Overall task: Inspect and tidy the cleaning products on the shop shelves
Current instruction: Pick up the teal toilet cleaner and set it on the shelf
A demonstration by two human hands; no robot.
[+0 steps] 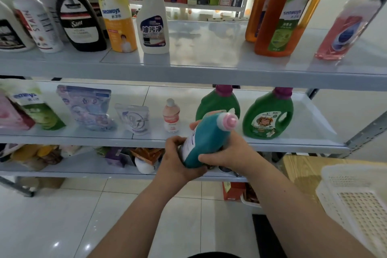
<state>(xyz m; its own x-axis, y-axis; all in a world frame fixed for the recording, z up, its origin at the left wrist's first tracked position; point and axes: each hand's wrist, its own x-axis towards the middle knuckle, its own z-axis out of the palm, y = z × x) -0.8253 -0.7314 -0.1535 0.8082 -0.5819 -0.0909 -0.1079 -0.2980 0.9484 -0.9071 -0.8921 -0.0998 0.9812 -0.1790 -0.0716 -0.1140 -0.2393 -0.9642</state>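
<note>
Both hands clamp a teal plastic bottle with a pink cap (pixel 206 138), tilted cap-up to the right, just off the front edge of the grey metal middle shelf (pixel 83 139). The left hand (pixel 178 161) curls under its base; the right hand (pixel 228 151) wraps its side. On the upper shelf (pixel 209 65), a wide gap separates the white labelled bottle (pixel 152 19) from the amber bottles (pixel 289 16). A white slotted basket (pixel 356 195) sits near right.

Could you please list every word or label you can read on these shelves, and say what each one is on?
"seaways": yellow bottle
"油污净": blue-labelled white bottle
"Sam": black bottle
"STAIN": red-capped white bottle
"seaways": front orange bottle
Small print, and the teal bottle label: too blurred to read.
</note>
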